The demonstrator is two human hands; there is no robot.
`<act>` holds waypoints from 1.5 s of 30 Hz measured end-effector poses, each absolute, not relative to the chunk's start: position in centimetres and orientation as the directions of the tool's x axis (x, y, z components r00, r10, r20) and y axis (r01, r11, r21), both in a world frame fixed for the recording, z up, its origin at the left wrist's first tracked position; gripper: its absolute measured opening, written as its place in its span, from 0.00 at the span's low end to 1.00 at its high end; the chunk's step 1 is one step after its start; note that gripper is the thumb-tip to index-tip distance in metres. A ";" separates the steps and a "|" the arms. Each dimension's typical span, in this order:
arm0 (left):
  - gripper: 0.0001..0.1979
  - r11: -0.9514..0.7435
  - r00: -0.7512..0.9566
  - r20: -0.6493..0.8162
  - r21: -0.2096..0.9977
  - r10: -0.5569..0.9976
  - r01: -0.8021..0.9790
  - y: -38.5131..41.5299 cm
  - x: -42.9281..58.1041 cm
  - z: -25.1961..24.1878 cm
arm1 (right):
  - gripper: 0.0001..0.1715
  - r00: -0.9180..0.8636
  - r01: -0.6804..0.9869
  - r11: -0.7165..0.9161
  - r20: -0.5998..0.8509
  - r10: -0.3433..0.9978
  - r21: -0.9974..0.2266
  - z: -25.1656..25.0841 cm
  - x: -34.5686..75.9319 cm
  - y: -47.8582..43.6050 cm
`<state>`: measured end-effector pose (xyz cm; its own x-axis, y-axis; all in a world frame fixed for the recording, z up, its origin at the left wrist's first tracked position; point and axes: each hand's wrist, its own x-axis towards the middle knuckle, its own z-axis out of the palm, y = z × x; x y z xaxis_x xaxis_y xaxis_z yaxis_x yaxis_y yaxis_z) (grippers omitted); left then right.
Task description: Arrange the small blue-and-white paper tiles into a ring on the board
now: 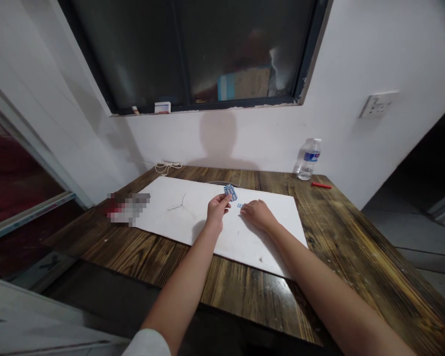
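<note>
My left hand (218,210) is closed, pinching a small card (230,192) with a blue-and-white pattern between thumb and fingers. The card is held up, tilted, over the white board (200,225). To the right, my right hand (259,213) rests low on the board, its fingers stretched forward and slightly bent. Just beyond its fingertips lies a small blue-and-white strip (241,205); I cannot tell whether the fingers touch it. On the board's left part is a thin dark wire-like piece (181,205).
The board lies on a dark wooden table (252,287). A water bottle (309,159) and a red stick-like object (322,185) are at the back right. A coiled white cord (168,166) sits at the back left. Small boxes (162,107) stand on the window ledge.
</note>
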<state>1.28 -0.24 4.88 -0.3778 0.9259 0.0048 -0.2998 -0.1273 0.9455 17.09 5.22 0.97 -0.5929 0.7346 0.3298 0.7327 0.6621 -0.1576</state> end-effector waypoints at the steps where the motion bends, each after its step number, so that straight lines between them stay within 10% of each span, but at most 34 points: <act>1: 0.17 -0.123 -0.383 0.000 0.947 0.924 -0.297 -0.2 1.3 4.9 | 0.15 -0.594 0.729 0.668 0.345 0.727 -0.151 1.1 17.1 5.1; 45: 0.19 -0.081 -0.382 -0.020 0.966 0.924 -0.247 -0.2 1.3 4.7 | 0.19 -0.633 0.748 0.662 0.249 0.733 -0.046 1.6 16.1 4.5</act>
